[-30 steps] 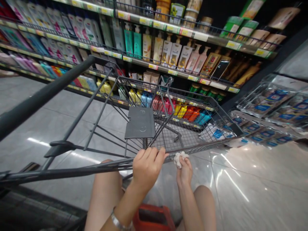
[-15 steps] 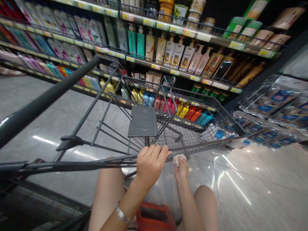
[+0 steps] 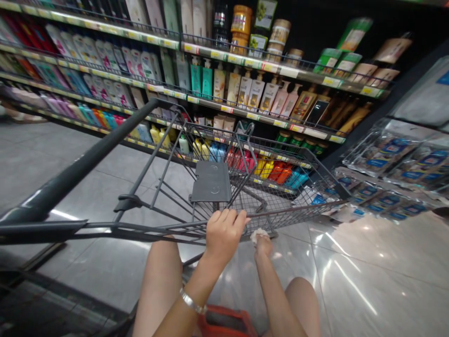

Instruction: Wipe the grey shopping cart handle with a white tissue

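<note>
My left hand (image 3: 226, 234) is wrapped around the top side rail of a dark grey shopping cart (image 3: 305, 206), with a silver bracelet on the wrist. Just to its right and lower, my right hand (image 3: 264, 245) grips a crumpled whitish cloth (image 3: 258, 235) close to the cart's lower side bar. Whether the cloth touches the bar I cannot tell. The cart's wire basket looks bare, and its grey child-seat flap (image 3: 211, 181) lies between the bars. The cart's handle (image 3: 91, 152) extends to the left.
Shelves (image 3: 252, 105) with rows of shampoo bottles and jars stand behind the cart. Plastic-wrapped packs (image 3: 396, 150) hang at the right. An orange-red plastic object (image 3: 228, 311) is between my knees. Grey shiny tiles (image 3: 347, 271) cover the floor.
The view has shifted a little, so the cart's handle end appears lower. My right hand and the cloth have moved slightly down. My left hand stays on the rail.
</note>
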Available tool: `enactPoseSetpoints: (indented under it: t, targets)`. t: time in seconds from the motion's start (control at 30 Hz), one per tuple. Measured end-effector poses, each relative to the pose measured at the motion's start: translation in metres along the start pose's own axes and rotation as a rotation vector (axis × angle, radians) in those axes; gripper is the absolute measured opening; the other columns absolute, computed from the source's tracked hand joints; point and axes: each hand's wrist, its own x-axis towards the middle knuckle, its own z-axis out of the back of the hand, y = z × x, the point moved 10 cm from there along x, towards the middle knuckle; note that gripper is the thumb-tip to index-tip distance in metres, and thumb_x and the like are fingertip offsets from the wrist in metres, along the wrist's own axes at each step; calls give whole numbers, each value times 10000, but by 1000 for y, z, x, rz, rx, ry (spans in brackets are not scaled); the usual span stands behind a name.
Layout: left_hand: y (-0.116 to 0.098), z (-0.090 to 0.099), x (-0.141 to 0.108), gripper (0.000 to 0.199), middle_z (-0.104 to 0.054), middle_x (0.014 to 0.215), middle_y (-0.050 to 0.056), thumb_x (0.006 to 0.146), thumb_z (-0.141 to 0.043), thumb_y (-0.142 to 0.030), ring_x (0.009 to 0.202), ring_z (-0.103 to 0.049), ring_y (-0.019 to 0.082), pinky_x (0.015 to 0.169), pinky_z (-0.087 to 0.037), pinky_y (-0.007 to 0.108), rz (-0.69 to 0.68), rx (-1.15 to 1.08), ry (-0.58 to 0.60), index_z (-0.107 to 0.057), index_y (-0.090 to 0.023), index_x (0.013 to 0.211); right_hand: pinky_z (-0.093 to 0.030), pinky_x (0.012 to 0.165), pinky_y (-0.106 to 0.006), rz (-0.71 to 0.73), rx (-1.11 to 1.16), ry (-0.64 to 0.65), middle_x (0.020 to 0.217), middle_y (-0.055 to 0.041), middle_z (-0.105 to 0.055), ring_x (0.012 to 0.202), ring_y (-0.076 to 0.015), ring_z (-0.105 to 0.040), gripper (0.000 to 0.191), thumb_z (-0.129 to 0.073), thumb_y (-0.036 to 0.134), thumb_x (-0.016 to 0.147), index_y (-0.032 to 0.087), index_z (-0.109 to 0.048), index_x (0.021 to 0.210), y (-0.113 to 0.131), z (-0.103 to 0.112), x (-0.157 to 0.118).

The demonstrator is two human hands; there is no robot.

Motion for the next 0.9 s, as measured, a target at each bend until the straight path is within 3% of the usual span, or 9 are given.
enactPoseSetpoints:
  t: [0.23, 0.43, 0.6, 0.9]
  targets:
    - [-2, 0, 0, 179, -552, 618, -8, 898, -511, -319, 628, -483, 153, 617, -275, 320, 17, 1, 10, -635, -196, 859, -411, 388, -218, -8, 126, 97, 425, 85, -499, 380, -98, -495, 185, -616, 183, 495, 209, -439, 542, 18, -20, -24]
    - [-3, -1, 1, 179, -556, 621, -7, 897, -513, -319, 623, -482, 156, 611, -271, 321, 19, 5, 11, -637, -196, 858, -497, 482, -239, 25, 224, 172, 529, 63, -575, 478, -110, -569, 232, -668, 234, 511, 208, -470, 628, 38, -21, -47]
    - [-4, 0, 1, 168, -548, 612, -12, 891, -525, -317, 616, -480, 156, 609, -269, 321, 21, 1, 9, -637, -199, 849, -500, 504, -229, 38, 270, 180, 594, 50, -612, 526, -108, -587, 255, -700, 247, 510, 201, -502, 664, 51, -17, -65]
    - [-5, -3, 1, 183, -544, 618, -5, 898, -511, -323, 625, -482, 155, 605, -260, 326, 20, 2, 21, -639, -198, 858, -473, 530, -209, 116, 319, 299, 597, 56, -594, 546, -87, -567, 275, -739, 290, 561, 186, -510, 671, 104, -31, -111]
